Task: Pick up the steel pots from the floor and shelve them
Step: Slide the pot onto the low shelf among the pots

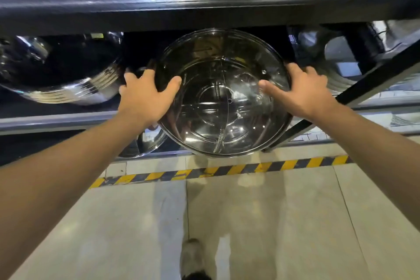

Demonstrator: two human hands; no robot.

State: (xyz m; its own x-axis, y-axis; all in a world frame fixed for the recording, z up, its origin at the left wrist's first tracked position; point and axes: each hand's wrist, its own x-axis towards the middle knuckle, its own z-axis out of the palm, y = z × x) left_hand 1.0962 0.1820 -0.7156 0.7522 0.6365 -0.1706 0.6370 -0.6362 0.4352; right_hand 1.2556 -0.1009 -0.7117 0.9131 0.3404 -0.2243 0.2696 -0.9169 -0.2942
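A large shiny steel pot point(223, 107) is tipped with its open mouth toward me, half inside the middle shelf opening. My left hand point(145, 95) grips its left rim, thumb inside the pot. On the right rim sits my right hand point(302, 91), thumb inside too. The pot's lower edge hangs out past the shelf's front rail point(56, 120). Another steel pot point(68, 75) lies on the same shelf to the left, and a third point(336, 70) sits to the right, partly hidden behind a black brace.
A dark shelf board point(204, 7) runs just above the pot. A black diagonal brace point(372, 82) crosses at the right. A further steel pot point(147, 143) shows on the level below. Yellow-black tape point(227, 169) marks the tiled floor; my shoe point(193, 259) is near the bottom.
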